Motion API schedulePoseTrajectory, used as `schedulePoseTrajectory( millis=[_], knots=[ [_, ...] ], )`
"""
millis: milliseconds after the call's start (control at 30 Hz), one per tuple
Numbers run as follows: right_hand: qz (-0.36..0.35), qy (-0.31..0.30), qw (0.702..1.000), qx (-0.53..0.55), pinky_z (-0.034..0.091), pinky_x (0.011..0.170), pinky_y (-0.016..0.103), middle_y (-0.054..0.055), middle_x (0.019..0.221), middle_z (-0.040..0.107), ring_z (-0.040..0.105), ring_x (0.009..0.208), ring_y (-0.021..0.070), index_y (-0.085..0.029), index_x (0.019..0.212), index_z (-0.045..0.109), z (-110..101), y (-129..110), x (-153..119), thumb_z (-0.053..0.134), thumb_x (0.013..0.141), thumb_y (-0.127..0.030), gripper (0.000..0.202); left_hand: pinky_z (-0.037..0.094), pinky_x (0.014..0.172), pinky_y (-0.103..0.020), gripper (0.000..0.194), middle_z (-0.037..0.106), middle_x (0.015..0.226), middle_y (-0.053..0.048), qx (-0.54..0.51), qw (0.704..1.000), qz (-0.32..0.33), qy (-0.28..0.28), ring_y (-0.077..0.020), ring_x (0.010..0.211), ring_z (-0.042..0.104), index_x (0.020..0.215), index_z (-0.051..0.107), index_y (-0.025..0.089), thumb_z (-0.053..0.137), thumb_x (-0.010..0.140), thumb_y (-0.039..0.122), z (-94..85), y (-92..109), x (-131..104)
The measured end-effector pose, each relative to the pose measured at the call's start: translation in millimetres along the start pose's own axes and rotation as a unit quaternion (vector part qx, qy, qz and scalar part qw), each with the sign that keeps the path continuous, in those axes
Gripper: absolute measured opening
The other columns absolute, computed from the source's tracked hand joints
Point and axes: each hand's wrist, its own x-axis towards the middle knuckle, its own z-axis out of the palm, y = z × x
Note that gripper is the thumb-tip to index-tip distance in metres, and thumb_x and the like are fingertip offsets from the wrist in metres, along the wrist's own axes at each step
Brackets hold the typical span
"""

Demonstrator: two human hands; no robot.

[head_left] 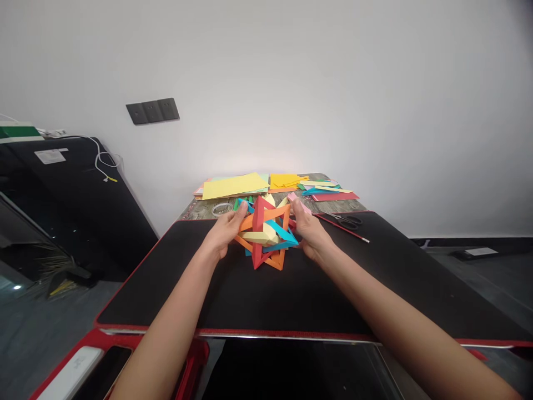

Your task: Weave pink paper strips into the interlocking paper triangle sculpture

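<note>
Between my two hands is a folded-paper star (258,225), built of interlocking strips in red, orange, blue and pale yellow, with some pink at the upper right. My left hand (227,229) grips its left side, thumb on top near a blue point. On the other side my right hand (308,229) holds it, thumb up beside the pink paper. The fingers of both hands are partly hidden behind the paper. The star is over the black mat (233,300); whether it rests on the mat I cannot tell.
Yellow paper sheets (235,186) lie at the back, beside orange-yellow pieces (285,180) and coloured strips (328,190). A roll of tape (222,209) is behind my left hand. Scissors (350,221) and a red pencil (345,228) lie right of my right hand. A wall stands behind.
</note>
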Motion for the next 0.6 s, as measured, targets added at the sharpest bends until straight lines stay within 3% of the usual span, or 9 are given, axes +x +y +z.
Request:
schedulePoseTrajectory(
  millis=[200,400,600],
  knots=[
    [0.095,-0.037,0.995,0.017,0.054,0.054,0.032,0.006,0.088,0.069,0.065,0.067,0.0195,-0.024,0.106,0.064,-2.4,-5.7,-5.4,0.050,0.071,-0.079,0.066,0.048,0.067,-0.030,0.047,0.071,0.084,-0.005,-0.064,0.997,0.014,-0.033,-0.0213,0.076,0.064,0.083,0.069,0.018,0.068,0.069,0.063,-12.5,-5.3,-1.0],
    [0.096,-0.060,0.992,0.048,0.054,0.059,0.034,0.006,0.090,0.070,0.065,0.070,0.0205,-0.025,0.107,0.064,-6.6,-8.9,-5.7,0.049,0.071,-0.079,0.066,0.046,0.068,-0.027,0.047,0.071,0.087,-0.006,-0.110,0.992,0.056,-0.018,-0.0200,0.081,0.064,0.088,0.069,0.016,0.067,0.071,0.060,-6.3,-9.0,-1.0],
    [0.090,-0.048,0.991,0.082,0.053,0.053,0.037,0.009,0.091,0.071,0.065,0.064,0.0216,-0.023,0.108,0.063,-7.4,-5.9,-0.8,0.045,0.068,-0.084,0.075,0.045,0.057,-0.029,0.048,0.068,0.076,-0.005,-0.136,0.990,0.042,-0.013,-0.0206,0.067,0.064,0.087,0.065,0.017,0.068,0.070,0.061,0.2,-12.6,-4.4]
  ],
)
